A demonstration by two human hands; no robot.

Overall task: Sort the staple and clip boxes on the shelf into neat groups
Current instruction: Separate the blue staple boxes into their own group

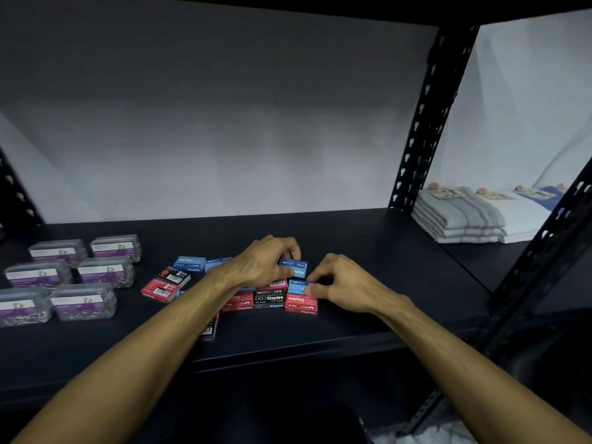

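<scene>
On the dark shelf (368,251), the clip side of the job looks finished: six clear clip boxes (105,271) stand at the left in tidy pairs, well apart from the rest. The staple boxes are not yet sorted. They sit in a mixed cluster near the middle of the shelf, where red staple boxes (301,304), a black staple box (269,298) and blue ones lie side by side or stacked, and some are hidden under the left forearm.

The left hand (256,265) reaches over the cluster with its fingers (293,251) curled and pinching the far edge of a blue staple box (296,267) that sits on top of the pile. The right hand (344,282) is just beside it, its fingers (312,288) pinched on the right edge of a second blue box (296,287), which rests on a red one. Two more blue boxes (189,263) lie together farther left, behind a tilted red box (160,290) with a black one leaning against it.

Judging from this, the blue boxes are being picked out of the mix, probably to join the pair at the left. The red and black boxes remain to be grouped and squared up. Folded cloths (461,216) on the neighbouring shelf play no part.
</scene>
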